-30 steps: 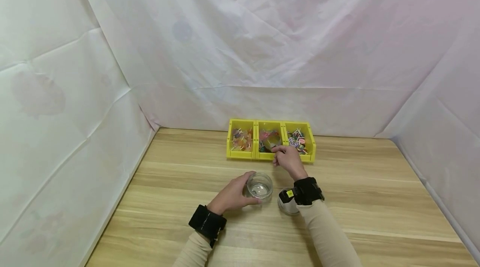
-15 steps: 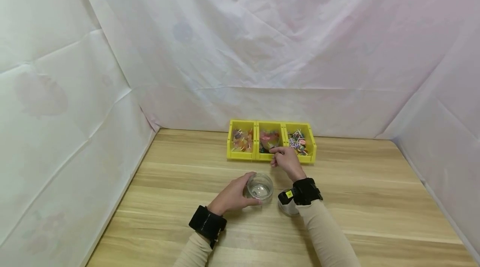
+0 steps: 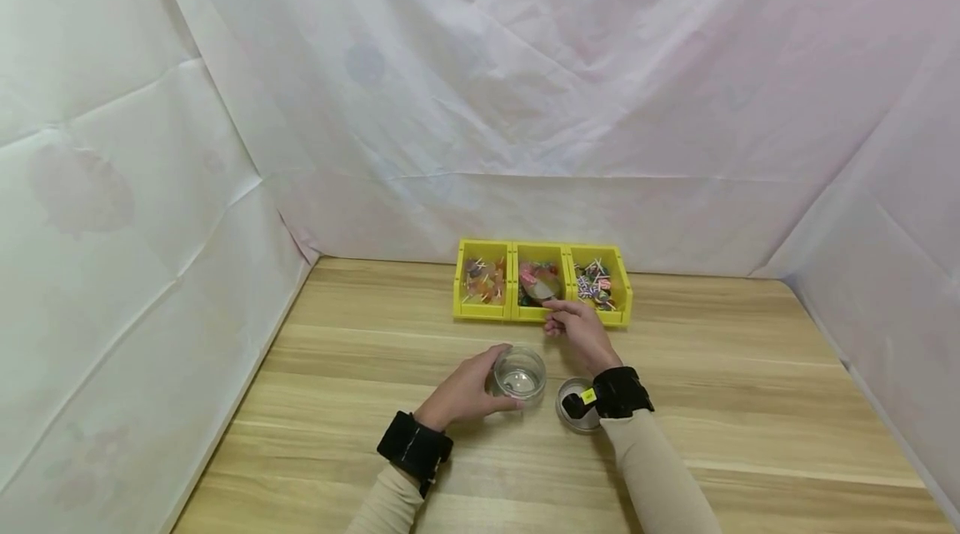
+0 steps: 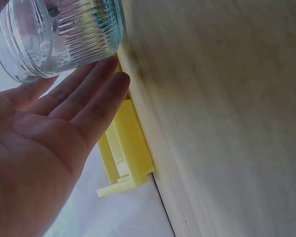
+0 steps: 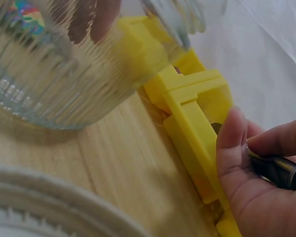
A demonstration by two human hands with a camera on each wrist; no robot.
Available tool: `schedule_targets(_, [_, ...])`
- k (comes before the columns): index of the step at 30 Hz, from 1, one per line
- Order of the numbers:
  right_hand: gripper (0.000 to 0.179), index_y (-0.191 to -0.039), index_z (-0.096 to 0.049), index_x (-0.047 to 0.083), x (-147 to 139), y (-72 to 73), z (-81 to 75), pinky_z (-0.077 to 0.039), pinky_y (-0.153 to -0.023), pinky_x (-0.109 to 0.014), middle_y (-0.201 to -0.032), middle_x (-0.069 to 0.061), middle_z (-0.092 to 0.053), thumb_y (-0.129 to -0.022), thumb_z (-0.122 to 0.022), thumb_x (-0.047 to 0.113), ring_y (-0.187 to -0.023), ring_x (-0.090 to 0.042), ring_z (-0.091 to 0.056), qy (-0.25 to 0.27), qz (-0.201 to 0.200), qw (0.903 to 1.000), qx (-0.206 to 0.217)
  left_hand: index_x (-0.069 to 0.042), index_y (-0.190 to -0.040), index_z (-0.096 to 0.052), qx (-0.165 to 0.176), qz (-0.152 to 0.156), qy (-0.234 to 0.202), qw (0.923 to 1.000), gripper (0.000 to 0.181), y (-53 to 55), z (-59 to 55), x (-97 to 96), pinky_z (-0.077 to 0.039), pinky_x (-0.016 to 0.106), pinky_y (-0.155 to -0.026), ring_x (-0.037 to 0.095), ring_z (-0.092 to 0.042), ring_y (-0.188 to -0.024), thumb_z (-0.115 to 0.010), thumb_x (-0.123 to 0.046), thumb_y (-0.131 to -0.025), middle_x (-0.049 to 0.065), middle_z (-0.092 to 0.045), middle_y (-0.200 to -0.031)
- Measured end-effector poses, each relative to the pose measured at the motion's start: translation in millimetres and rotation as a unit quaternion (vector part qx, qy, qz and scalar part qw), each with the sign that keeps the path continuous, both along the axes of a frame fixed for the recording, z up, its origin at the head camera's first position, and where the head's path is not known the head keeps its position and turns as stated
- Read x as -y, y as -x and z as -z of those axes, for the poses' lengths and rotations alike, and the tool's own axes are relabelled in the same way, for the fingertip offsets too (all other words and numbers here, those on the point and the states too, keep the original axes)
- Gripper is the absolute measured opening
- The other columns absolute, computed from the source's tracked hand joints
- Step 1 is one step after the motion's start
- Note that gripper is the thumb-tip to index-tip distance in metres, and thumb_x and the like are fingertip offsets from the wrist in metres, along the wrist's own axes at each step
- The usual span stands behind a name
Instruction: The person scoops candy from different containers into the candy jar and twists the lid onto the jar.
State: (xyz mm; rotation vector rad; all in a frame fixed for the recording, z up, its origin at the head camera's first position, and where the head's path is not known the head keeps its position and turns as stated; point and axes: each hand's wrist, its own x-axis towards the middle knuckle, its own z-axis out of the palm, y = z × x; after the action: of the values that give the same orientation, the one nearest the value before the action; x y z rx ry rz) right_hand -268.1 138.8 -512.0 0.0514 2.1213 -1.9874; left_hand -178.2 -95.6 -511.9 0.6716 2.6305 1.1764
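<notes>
My left hand (image 3: 471, 386) holds a clear glass jar (image 3: 519, 374) around its side, thumb and fingers on opposite sides. Ribbed glass shows on the jar (image 4: 89, 29) in the left wrist view. My right hand (image 3: 583, 334) pinches the dark handle (image 5: 278, 170) of a spoon between thumb and fingers. The spoon's round, shiny bowl (image 3: 543, 291) lies over the middle yellow bin (image 3: 532, 313), among pinkish and dark small pieces. Under my right wrist, a round lid (image 3: 564, 417) lies on the table, partly covered by the wrist camera.
The left yellow bin (image 3: 482, 311) holds orange and purple lollipop-like pieces with white sticks. In the right bin (image 3: 618, 317) are striped, multicoloured ones. The joined bins stand at the back of the wooden table (image 3: 360, 317), before a pale cloth wall (image 3: 420, 101).
My right hand has turned and shifted slightly right, and the spoon's bowl now shows tilted up over the middle bin. More of the lid shows. My left hand and the jar stay put.
</notes>
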Motion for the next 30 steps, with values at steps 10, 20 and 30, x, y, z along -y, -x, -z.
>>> schedule_targets(10, [0.033, -0.132, -0.059, -0.004, -6, -5.2, 5.5, -0.057, -0.08, -0.028, -0.123, -0.031, -0.056, -0.104, -0.044, 0.006, -0.088, -0.016, -0.063, 0.028, 0.01, 0.9996, -0.004, -0.01, -0.151, -0.037, -0.005, 0.001, 0.004, 1.0, 0.092, 0.6, 1.4, 0.2, -0.041, 0.045, -0.111, 0.028, -0.049, -0.134, -0.082, -0.046, -0.079, 0.011, -0.051, -0.146])
schedule_targets(20, [0.032, -0.129, -0.06, -0.006, -4, -8.5, -2.3, -0.057, -0.077, -0.033, -0.121, -0.033, -0.054, -0.104, -0.044, 0.004, -0.083, -0.016, -0.061, 0.031, 0.019, 0.9993, -0.012, -0.011, -0.151, -0.038, -0.002, -0.001, 0.001, 1.0, 0.091, 1.0, 1.2, -1.1, -0.041, 0.044, -0.111, 0.026, -0.05, -0.133, -0.082, -0.045, -0.079, 0.009, -0.053, -0.144])
schedule_targets(30, [0.032, -0.13, -0.059, -0.006, -5, -11.9, -4.4, -0.057, -0.077, -0.034, -0.118, -0.03, -0.055, -0.104, -0.044, 0.004, -0.083, -0.017, -0.06, 0.024, 0.019, 0.9994, -0.014, -0.009, -0.151, -0.038, -0.004, 0.004, 0.001, 1.0, 0.092, 1.3, 0.4, -1.0, -0.042, 0.043, -0.11, 0.026, -0.05, -0.133, -0.081, -0.046, -0.079, 0.009, -0.053, -0.144])
